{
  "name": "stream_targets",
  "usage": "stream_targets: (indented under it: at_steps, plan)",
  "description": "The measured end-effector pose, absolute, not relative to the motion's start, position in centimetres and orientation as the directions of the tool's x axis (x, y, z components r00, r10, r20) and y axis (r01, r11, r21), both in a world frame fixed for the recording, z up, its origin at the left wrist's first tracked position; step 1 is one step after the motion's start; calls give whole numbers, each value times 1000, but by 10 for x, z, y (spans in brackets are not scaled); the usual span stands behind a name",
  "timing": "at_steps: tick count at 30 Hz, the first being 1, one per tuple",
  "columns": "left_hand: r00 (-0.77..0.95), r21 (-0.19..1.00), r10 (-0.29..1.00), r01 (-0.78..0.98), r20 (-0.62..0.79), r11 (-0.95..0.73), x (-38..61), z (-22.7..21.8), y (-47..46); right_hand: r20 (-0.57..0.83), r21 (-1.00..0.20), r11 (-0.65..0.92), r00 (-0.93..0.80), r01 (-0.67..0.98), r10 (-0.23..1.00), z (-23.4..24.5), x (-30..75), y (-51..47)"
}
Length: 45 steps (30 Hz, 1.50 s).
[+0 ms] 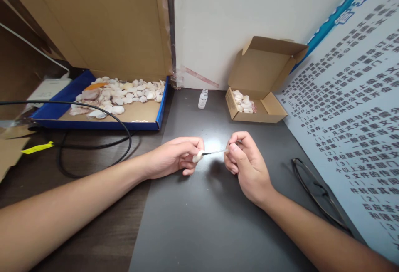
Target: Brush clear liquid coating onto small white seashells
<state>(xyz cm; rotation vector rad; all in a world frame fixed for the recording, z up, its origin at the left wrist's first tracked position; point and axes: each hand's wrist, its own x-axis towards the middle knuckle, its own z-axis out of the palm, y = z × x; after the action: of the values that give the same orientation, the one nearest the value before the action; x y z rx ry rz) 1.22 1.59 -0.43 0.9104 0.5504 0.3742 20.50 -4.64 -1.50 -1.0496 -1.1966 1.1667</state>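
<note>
My left hand (170, 157) is closed, pinching a small white seashell (196, 157) between thumb and fingers over the grey mat. Opposite it, my right hand (249, 170) grips a thin brush (215, 152) with a pale, clear-looking shaft and a dark tip. That tip points left and meets the shell's edge, though I cannot tell whether it presses on it. My right fingers hide the brush's far end. Beyond both hands stands a small clear bottle (203, 100), upright, with a label and no cap visible on it.
A blue-edged box (134, 125) holding many shells sits back left, and a small open cardboard box (268, 117) with shells back right. A black cable (129, 139) loops at left. Eyeglasses (318, 193) lie at right beside a printed board (352, 110).
</note>
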Motion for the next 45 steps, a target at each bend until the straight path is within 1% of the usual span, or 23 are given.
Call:
stream_targets:
  at_steps: [6, 11, 13, 16, 19, 21, 24, 26, 29, 31, 36, 41, 45]
  plan:
    - [803, 823, 526, -83, -279, 562, 13, -4, 16, 112, -994, 112, 21, 0, 993, -17, 206, -46]
    - [798, 822, 529, -78, -287, 564, 13, -4, 15, 98, -993, 99, 17, -70, 995, -14, 204, -45]
    - [797, 822, 531, -78, -289, 564, 12, -4, 15, 87, -995, 87, 18, -48, 996, -14, 204, -45]
    - [801, 824, 526, -74, -286, 562, 12, -4, 16, 104, -994, 105, 36, -14, 994, -15, 205, -45]
    - [803, 826, 523, -70, -286, 559, 12, -5, 16, 119, -990, 121, 32, -74, 992, -14, 205, -46]
    - [801, 825, 525, -73, -286, 561, 12, -5, 17, 105, -989, 105, 14, -104, 994, -14, 205, -46]
    - [802, 826, 526, -75, -283, 558, 12, -6, 17, 62, -996, 62, -2, -69, 998, -15, 206, -46]
    - [804, 826, 525, -77, -280, 558, 12, -6, 16, 57, -997, 57, -5, -60, 998, -15, 206, -46]
    - [806, 824, 522, -77, -280, 561, 12, -6, 16, 77, -989, 74, -18, -126, 997, -15, 206, -45]
    - [809, 823, 519, -81, -276, 563, 12, -6, 16, 66, -988, 60, -35, -144, 997, -15, 205, -45]
    - [805, 825, 525, -83, -275, 559, 13, -4, 16, 5, -999, 4, -18, -53, 1000, -18, 207, -44]
    - [802, 817, 526, -85, -284, 571, 13, -4, 16, 55, -991, 50, -32, -125, 998, -15, 206, -44]
    - [801, 812, 525, -88, -286, 576, 13, -5, 16, 73, -997, 73, 24, -26, 997, -16, 207, -44]
